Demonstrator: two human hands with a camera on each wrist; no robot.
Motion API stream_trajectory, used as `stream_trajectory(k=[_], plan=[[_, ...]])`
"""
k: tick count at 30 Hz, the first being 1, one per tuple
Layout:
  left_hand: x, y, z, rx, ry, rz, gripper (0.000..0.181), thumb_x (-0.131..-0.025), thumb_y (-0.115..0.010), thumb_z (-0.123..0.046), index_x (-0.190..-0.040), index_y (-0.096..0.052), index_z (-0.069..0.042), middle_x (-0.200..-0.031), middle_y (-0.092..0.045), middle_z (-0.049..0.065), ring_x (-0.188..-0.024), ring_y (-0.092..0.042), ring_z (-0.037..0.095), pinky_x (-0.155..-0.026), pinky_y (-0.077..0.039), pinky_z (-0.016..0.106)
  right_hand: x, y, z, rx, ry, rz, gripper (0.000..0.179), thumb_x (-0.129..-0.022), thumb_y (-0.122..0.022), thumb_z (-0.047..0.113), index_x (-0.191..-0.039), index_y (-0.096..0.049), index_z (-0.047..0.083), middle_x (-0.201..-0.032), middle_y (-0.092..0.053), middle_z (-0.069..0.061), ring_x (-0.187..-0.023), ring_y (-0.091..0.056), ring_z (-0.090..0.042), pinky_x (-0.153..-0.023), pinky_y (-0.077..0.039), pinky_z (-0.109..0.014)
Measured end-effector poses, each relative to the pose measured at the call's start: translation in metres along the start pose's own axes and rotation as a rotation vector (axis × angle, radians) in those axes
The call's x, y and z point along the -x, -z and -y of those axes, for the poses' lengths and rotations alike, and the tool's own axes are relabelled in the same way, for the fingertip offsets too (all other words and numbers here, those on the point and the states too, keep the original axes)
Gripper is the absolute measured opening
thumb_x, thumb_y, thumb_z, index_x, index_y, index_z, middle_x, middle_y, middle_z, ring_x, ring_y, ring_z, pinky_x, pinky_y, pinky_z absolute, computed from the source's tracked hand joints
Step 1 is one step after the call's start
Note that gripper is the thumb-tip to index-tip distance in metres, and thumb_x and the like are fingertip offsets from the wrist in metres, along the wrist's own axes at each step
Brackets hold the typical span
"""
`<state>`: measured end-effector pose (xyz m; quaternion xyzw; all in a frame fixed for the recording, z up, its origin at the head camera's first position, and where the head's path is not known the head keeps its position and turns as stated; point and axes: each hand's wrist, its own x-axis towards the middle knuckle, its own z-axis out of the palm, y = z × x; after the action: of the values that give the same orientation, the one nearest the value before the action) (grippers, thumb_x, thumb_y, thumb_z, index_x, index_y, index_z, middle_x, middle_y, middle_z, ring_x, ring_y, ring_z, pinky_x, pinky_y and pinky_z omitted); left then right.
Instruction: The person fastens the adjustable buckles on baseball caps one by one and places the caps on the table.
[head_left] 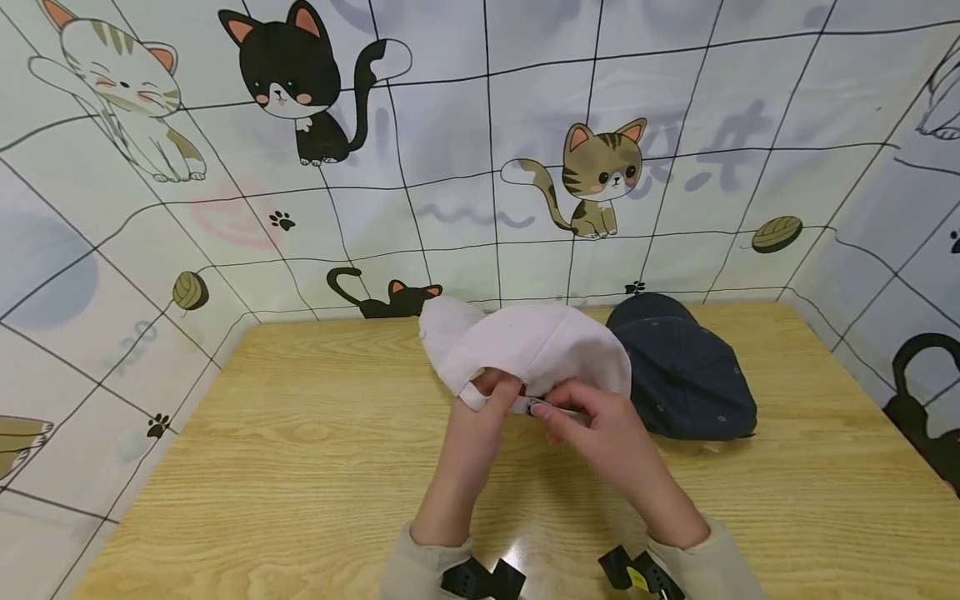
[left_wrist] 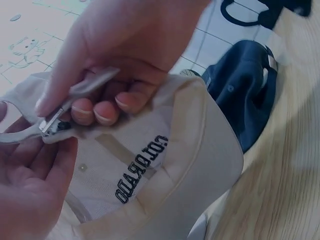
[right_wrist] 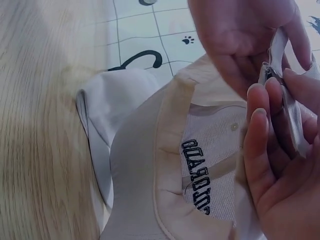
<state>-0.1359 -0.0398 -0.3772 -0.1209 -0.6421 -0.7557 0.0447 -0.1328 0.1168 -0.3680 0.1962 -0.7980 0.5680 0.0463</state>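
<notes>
A pale cap [head_left: 540, 342] is tipped so its back opening faces me; dark COLORADO lettering [left_wrist: 142, 170] shows inside it. My left hand [head_left: 482, 421] reaches into that opening and holds the adjusting strap [head_left: 472, 396] between thumb and fingers. At the strap's metal buckle [left_wrist: 51, 124], my right hand [head_left: 596, 421] pinches the loose strap end [right_wrist: 295, 122] between thumb and fingers. Both hands are close together, and the fingers partly hide the buckle.
Right of the pale cap, a dark navy cap [head_left: 693, 379] lies on the wooden table [head_left: 315, 467]. White fabric [head_left: 448, 325] shows at the pale cap's left; I cannot tell whether it is a separate cap. A cat-print cloth [head_left: 450, 167] stands around the table's back and sides.
</notes>
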Motion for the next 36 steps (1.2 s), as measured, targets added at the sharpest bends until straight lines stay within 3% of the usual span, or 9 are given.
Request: stream_trajectory(k=[5,13,19,25,29,36], plan=[[-0.002,-0.003,-0.001,0.127,0.049,0.050,0.028,-0.087,-0.055,-0.018,-0.112,-0.057,-0.005,-0.111,-0.055,0.007,-0.098,-0.051,0.020,-0.083,-0.043,0.036,-0.001,-0.001,-0.015,0.026,0.010,-0.040,0.010,-0.081,-0.066,0.024,-0.078,-0.061,0.015,-0.064,-0.056,0.003,-0.057,-0.057,-0.016,-0.052,-0.046,-0.027],[-0.004,-0.006,0.005,0.118,0.083,0.120,0.019,-0.085,-0.057,-0.008,-0.098,-0.059,0.006,-0.096,-0.060,0.010,-0.089,-0.058,0.020,-0.083,-0.046,0.036,-0.002,-0.001,-0.018,0.052,0.010,-0.080,0.008,-0.082,-0.065,0.024,-0.081,-0.062,0.016,-0.067,-0.059,0.005,-0.059,-0.058,-0.011,-0.054,-0.048,-0.027],[-0.004,-0.006,0.005,0.032,0.065,0.136,0.019,-0.084,-0.061,-0.013,-0.092,-0.062,0.004,-0.089,-0.062,0.003,-0.086,-0.056,0.017,-0.080,-0.045,0.033,-0.002,0.002,-0.019,0.090,0.005,-0.077,0.009,-0.082,-0.065,0.026,-0.080,-0.063,0.018,-0.066,-0.059,0.006,-0.058,-0.057,-0.010,-0.053,-0.047,-0.027],[-0.004,-0.004,0.004,-0.021,0.033,0.172,0.019,-0.082,-0.066,-0.020,-0.094,-0.065,-0.006,-0.100,-0.058,0.002,-0.096,-0.050,0.016,-0.082,-0.042,0.035,-0.002,0.004,-0.021,0.188,0.016,-0.097,0.008,-0.083,-0.065,0.023,-0.076,-0.061,0.020,-0.061,-0.055,0.009,-0.054,-0.051,-0.009,-0.048,-0.041,-0.025],[-0.003,-0.005,0.003,-0.068,0.064,0.156,0.020,-0.080,-0.068,-0.024,-0.094,-0.067,-0.010,-0.102,-0.058,0.000,-0.099,-0.049,0.015,-0.083,-0.041,0.035,-0.002,0.005,-0.022,0.238,0.020,-0.114,0.013,-0.082,-0.065,0.022,-0.071,-0.059,0.023,-0.058,-0.052,0.011,-0.050,-0.046,-0.009,-0.045,-0.038,-0.025],[-0.004,-0.005,0.004,-0.085,0.053,0.144,0.016,-0.081,-0.066,-0.015,-0.095,-0.067,-0.007,-0.103,-0.058,-0.001,-0.101,-0.048,0.014,-0.084,-0.041,0.036,-0.002,0.006,-0.022,0.300,0.000,-0.133,0.022,-0.080,-0.066,0.029,-0.063,-0.054,0.025,-0.053,-0.048,0.012,-0.046,-0.042,-0.009,-0.043,-0.035,-0.024]])
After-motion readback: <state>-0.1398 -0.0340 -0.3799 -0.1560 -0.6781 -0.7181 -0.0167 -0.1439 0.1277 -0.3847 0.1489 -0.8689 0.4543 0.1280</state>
